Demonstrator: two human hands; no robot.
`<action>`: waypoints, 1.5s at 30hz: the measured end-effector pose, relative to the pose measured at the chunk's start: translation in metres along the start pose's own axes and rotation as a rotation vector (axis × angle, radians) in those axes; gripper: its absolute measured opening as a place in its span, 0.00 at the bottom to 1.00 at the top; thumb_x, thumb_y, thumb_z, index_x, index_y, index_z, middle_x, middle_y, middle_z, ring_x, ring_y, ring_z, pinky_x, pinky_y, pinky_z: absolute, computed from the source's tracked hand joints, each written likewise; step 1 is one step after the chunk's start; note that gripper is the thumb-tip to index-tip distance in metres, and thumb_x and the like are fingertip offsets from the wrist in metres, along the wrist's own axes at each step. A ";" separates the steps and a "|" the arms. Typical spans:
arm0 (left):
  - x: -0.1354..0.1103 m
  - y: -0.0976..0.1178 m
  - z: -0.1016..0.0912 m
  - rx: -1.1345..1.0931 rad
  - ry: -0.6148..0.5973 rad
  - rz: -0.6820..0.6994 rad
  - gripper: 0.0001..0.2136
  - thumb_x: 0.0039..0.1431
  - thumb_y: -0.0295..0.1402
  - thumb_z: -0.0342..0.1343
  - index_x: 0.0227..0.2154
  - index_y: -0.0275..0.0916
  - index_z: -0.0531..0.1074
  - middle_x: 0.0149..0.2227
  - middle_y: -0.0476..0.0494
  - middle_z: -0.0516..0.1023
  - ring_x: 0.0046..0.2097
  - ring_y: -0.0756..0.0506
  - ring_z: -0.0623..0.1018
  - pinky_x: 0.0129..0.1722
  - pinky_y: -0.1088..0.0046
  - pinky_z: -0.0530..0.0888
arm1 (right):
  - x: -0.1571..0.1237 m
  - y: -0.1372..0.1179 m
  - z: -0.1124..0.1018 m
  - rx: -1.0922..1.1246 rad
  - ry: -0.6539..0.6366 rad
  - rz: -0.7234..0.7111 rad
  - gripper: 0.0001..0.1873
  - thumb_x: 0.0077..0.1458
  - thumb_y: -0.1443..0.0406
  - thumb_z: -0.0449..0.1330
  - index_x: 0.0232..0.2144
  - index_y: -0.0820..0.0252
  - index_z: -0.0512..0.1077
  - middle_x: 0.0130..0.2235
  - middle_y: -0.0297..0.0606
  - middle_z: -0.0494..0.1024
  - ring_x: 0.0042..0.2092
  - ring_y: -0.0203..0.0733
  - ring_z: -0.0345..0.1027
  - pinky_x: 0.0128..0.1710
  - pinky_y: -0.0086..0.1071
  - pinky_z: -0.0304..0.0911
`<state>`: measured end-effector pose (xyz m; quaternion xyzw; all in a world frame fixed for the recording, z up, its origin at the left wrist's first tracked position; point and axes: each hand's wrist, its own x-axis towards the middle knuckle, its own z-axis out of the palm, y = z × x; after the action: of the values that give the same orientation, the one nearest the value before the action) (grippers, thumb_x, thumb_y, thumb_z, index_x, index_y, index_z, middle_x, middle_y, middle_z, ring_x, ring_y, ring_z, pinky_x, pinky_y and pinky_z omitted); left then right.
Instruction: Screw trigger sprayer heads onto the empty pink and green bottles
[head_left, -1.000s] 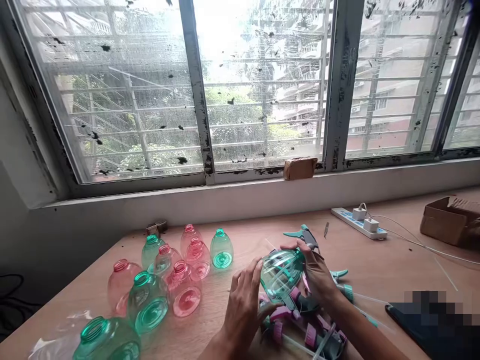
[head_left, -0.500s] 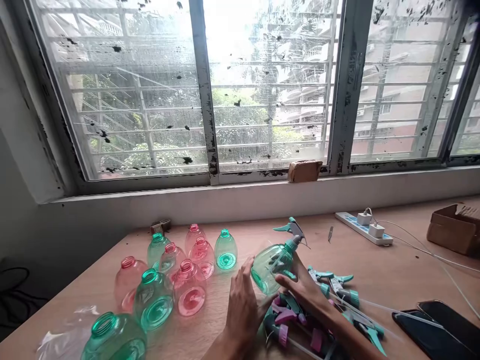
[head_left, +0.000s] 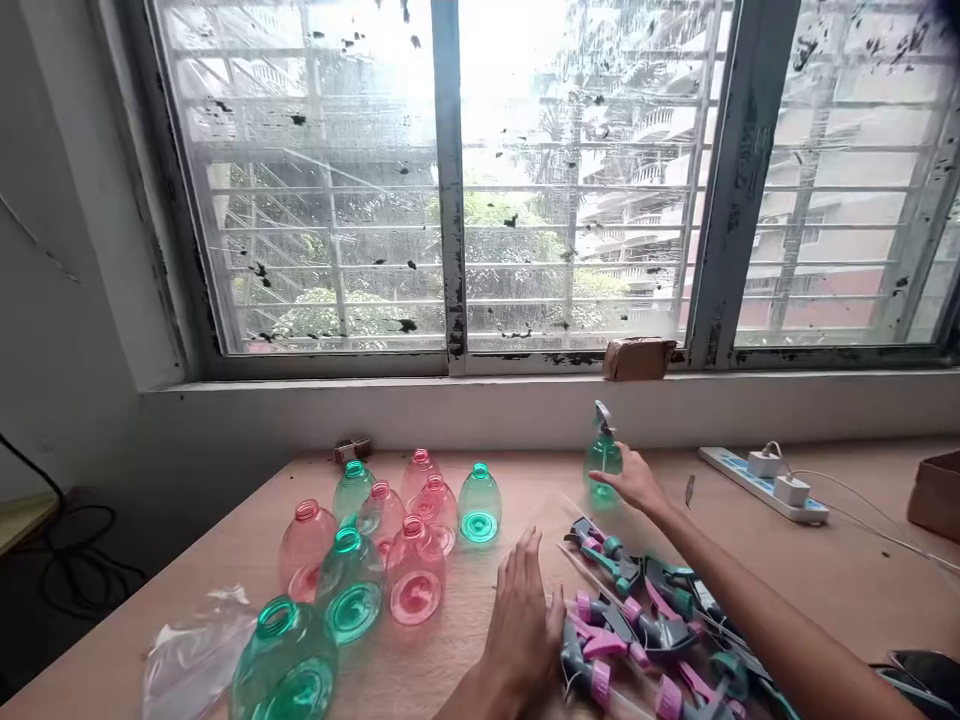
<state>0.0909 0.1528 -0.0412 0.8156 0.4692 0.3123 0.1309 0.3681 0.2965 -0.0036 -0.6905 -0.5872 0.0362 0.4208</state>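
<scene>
My right hand (head_left: 636, 480) reaches to the back of the table and has a green spray bottle (head_left: 602, 462) between thumb and fingers. This bottle stands upright with its trigger head on top. Close to me, my left hand (head_left: 521, 605) is open and holds nothing, its fingers stretched forward. Just right of it lies a pile of loose pink and teal trigger spray heads (head_left: 660, 630) with thin tubes. To its left stand several headless bottles, among them a pink bottle (head_left: 415, 575) and a green bottle (head_left: 350, 590).
A clear plastic bag (head_left: 196, 655) lies at the front left. At the back right is a white power strip (head_left: 765, 485) with plugs and cables, near a cardboard box (head_left: 934, 500). A brown block (head_left: 637, 358) rests on the window sill. Dark phones (head_left: 926, 675) are at the lower right.
My right hand has carried the spray bottle away from me and upright to the back of the table. My left hand has let go of it. The view has turned slightly left.
</scene>
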 end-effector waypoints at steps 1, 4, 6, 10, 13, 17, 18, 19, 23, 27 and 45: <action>0.000 -0.001 0.000 -0.005 -0.002 0.000 0.31 0.61 0.26 0.48 0.67 0.29 0.54 0.69 0.30 0.60 0.70 0.36 0.60 0.68 0.51 0.60 | 0.004 0.004 0.010 -0.026 -0.008 0.017 0.37 0.51 0.58 0.70 0.59 0.65 0.65 0.56 0.55 0.73 0.57 0.62 0.68 0.54 0.51 0.65; 0.001 -0.003 0.000 -0.010 -0.025 0.007 0.32 0.56 0.24 0.48 0.66 0.29 0.57 0.69 0.31 0.61 0.69 0.36 0.62 0.68 0.53 0.60 | 0.015 0.009 0.039 -0.089 -0.013 0.047 0.24 0.61 0.59 0.64 0.57 0.60 0.68 0.57 0.46 0.73 0.54 0.53 0.72 0.52 0.51 0.69; 0.002 -0.005 0.002 -0.008 -0.057 0.017 0.33 0.55 0.24 0.48 0.66 0.28 0.57 0.69 0.30 0.60 0.70 0.35 0.61 0.68 0.53 0.59 | 0.022 0.009 0.055 -0.122 -0.008 0.066 0.20 0.65 0.60 0.62 0.57 0.58 0.69 0.58 0.44 0.73 0.53 0.51 0.72 0.51 0.51 0.70; 0.007 -0.010 0.008 -0.019 -0.105 0.054 0.38 0.46 0.22 0.50 0.65 0.25 0.58 0.67 0.28 0.63 0.67 0.33 0.63 0.68 0.52 0.60 | 0.036 0.002 0.076 -0.160 -0.019 0.113 0.29 0.64 0.57 0.62 0.62 0.61 0.63 0.61 0.51 0.69 0.57 0.56 0.69 0.54 0.53 0.67; 0.008 -0.013 0.014 -0.011 -0.107 0.073 0.38 0.42 0.21 0.51 0.63 0.29 0.62 0.63 0.31 0.69 0.62 0.33 0.69 0.65 0.53 0.65 | 0.038 -0.002 0.083 -0.163 -0.059 0.147 0.48 0.59 0.51 0.62 0.69 0.72 0.47 0.64 0.65 0.64 0.61 0.67 0.65 0.57 0.55 0.64; 0.004 -0.010 0.014 -0.002 -0.088 0.100 0.28 0.51 0.24 0.52 0.58 0.36 0.67 0.57 0.36 0.75 0.57 0.36 0.73 0.60 0.54 0.70 | 0.032 -0.010 0.081 -0.181 -0.076 0.189 0.63 0.53 0.42 0.59 0.69 0.84 0.35 0.68 0.80 0.48 0.66 0.80 0.53 0.58 0.62 0.57; 0.002 -0.008 0.012 -0.005 -0.086 0.110 0.25 0.53 0.25 0.52 0.56 0.38 0.68 0.55 0.37 0.76 0.56 0.36 0.73 0.59 0.54 0.71 | 0.028 -0.013 0.078 -0.191 -0.077 0.195 0.62 0.54 0.42 0.58 0.68 0.85 0.36 0.68 0.82 0.46 0.66 0.81 0.51 0.58 0.63 0.56; 0.001 -0.006 0.010 -0.008 -0.083 0.118 0.22 0.56 0.26 0.51 0.55 0.39 0.68 0.55 0.39 0.76 0.56 0.37 0.73 0.60 0.55 0.71 | 0.023 -0.016 0.076 -0.202 -0.089 0.189 0.60 0.54 0.42 0.57 0.68 0.84 0.39 0.68 0.83 0.46 0.66 0.82 0.51 0.58 0.64 0.55; -0.001 0.000 0.004 -0.007 -0.038 0.122 0.17 0.61 0.28 0.51 0.52 0.41 0.70 0.62 0.37 0.69 0.61 0.35 0.70 0.62 0.50 0.68 | -0.011 -0.025 0.057 -0.216 -0.230 0.015 0.44 0.53 0.44 0.59 0.62 0.68 0.62 0.69 0.66 0.53 0.66 0.79 0.53 0.59 0.65 0.53; 0.002 -0.003 0.008 0.008 0.073 0.100 0.17 0.59 0.24 0.51 0.51 0.39 0.70 0.64 0.34 0.66 0.64 0.34 0.67 0.63 0.49 0.68 | -0.061 -0.025 0.021 -0.157 -0.382 -0.191 0.27 0.56 0.48 0.60 0.51 0.57 0.76 0.61 0.53 0.70 0.61 0.66 0.63 0.59 0.54 0.58; 0.061 -0.046 -0.003 0.162 0.636 0.041 0.32 0.62 0.29 0.58 0.66 0.39 0.51 0.67 0.26 0.59 0.68 0.28 0.60 0.61 0.40 0.65 | -0.116 0.008 -0.056 0.141 -0.633 -0.437 0.36 0.40 0.79 0.53 0.50 0.50 0.79 0.58 0.38 0.77 0.61 0.54 0.67 0.62 0.47 0.60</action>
<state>0.0801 0.2284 -0.0386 0.6942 0.4936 0.5154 -0.0939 0.3693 0.1696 -0.0244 -0.4733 -0.8173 0.1970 0.2631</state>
